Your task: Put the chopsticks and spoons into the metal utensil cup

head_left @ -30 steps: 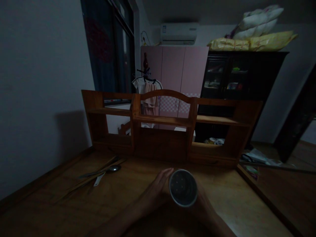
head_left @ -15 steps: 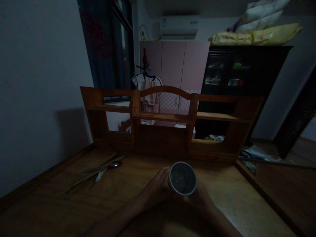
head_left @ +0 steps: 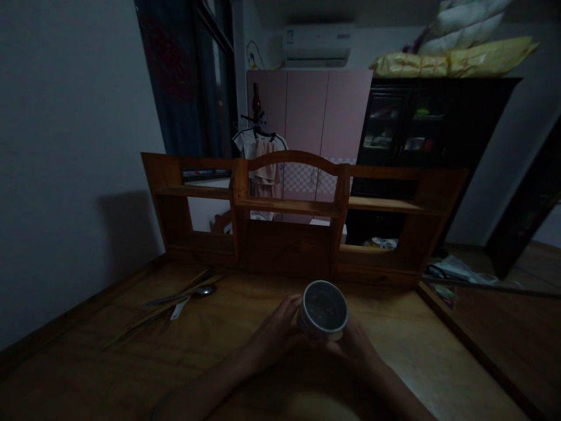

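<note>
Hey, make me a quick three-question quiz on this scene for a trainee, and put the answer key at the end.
1. Multiple choice: What do the left hand and right hand hold between them?
a) a yellow plastic bag
b) a round grey metal-looking cup
c) a white short-sleeved shirt

2. True or false: A shiny metal spoon lies on the brown wooden tabletop, left of the cup in the picture.

3. Fill in the colour: The white wall-mounted air conditioner shows just above the tall ____ cabinet with a checkered band.

Key: 1. b; 2. true; 3. pink.
</note>
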Tool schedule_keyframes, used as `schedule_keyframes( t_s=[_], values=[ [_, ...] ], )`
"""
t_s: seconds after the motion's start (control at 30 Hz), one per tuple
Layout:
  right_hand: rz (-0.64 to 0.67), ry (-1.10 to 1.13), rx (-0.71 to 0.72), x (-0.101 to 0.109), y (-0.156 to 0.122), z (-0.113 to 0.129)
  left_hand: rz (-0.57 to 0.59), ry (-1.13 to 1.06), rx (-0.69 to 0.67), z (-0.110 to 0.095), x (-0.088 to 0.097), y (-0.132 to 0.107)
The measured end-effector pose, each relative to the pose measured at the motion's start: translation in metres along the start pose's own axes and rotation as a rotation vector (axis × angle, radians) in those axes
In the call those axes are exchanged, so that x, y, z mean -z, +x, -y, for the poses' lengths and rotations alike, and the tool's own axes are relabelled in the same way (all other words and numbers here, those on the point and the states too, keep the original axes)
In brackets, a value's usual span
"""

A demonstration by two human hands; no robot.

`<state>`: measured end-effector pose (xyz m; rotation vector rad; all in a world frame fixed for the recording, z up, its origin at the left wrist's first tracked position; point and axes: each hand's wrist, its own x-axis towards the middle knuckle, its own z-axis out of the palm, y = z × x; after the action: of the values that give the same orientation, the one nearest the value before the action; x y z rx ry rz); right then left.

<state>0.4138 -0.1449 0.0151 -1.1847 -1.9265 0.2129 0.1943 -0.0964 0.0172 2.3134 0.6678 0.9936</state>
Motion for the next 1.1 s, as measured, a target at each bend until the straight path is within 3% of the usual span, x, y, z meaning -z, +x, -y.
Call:
schedule_keyframes(
  t_s=[0.23,0.53,0.67,0.87,1.1],
  values=[
    [0.076,0.116,-0.142,0.0019,0.0009,0.0026,-0.019,-0.064,-0.011,-0.0038,-0.0003,-0.0012],
    [0.09,0.07,-0.21,0.0001,-0.0017,-0.0054,0.027,-0.269,0.122,0.0038,-0.0039,-0.0012],
    [0.085,0.211,-0.266,-0.0028,0.0003,-0.0039,0.054,-0.286,0.18,0.0035,-0.0012,0.0011],
    [0.108,0.484,-0.406,-0.0018,0.006,-0.0011,0.067,-0.194,0.17,-0.003,0.0019,0.0006],
    [0.101,0.499,-0.376,-0.0044,0.0063,-0.0029,0.064,-0.114,0.206,-0.0037,-0.0004,-0.0003]
  ],
)
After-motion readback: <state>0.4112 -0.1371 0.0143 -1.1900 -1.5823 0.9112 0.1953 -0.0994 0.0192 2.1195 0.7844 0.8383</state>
